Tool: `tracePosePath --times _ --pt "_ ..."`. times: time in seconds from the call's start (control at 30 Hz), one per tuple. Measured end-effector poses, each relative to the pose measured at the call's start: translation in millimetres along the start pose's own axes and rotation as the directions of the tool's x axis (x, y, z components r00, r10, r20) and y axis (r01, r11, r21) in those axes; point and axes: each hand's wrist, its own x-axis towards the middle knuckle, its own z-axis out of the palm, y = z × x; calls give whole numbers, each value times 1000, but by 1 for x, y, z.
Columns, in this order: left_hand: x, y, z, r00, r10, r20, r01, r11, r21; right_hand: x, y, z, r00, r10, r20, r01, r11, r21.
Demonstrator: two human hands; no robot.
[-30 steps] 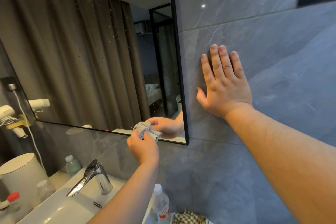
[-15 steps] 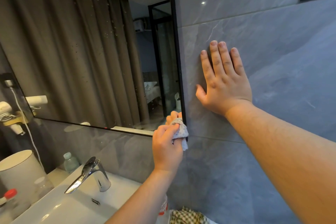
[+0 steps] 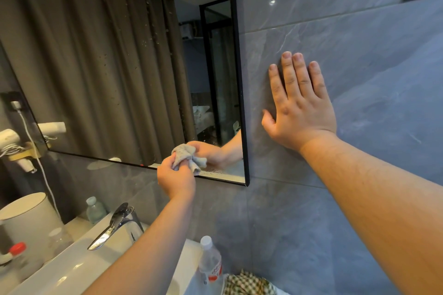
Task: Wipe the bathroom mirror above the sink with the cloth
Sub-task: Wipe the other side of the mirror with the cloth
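A black-framed mirror (image 3: 115,60) hangs on the grey tiled wall above a white sink (image 3: 72,268). Water spots dot its glass. My left hand (image 3: 175,178) grips a crumpled grey cloth (image 3: 188,155) and presses it against the mirror's lower edge, a little left of the bottom right corner. The hand's reflection meets it in the glass. My right hand (image 3: 299,108) lies flat on the wall tile just right of the mirror frame, fingers spread and pointing up, holding nothing.
A chrome faucet (image 3: 115,225) stands over the sink. A clear plastic bottle (image 3: 211,263) and a checked cloth (image 3: 247,282) sit at the sink's right. At the left are a white canister (image 3: 28,220), a small bottle (image 3: 94,209) and a wall-mounted hair dryer (image 3: 9,139).
My left hand with the cloth swept right to the mirror's bottom right corner, then came back left along the lower edge. My right hand stays flat on the wall.
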Motion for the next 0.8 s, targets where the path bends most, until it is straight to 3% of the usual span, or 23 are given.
tracePosePath --times 0.23,0.43,0.67,0.8 --pt "-13 -7 -3 997 -74 -17 73 997 -17 0 0 -1 1000 -3 -3 4 1000 19" --pt "-50 -12 7 999 -27 33 27 1000 4 0 -1 -1 1000 -5 -4 5 1000 13" --pt "-107 -4 24 983 126 130 -131 991 33 0 -1 -2 1000 -7 11 7 1000 -2" --pt "-126 -6 24 934 274 228 -293 955 55 0 -2 -1 1000 -7 7 7 1000 11"
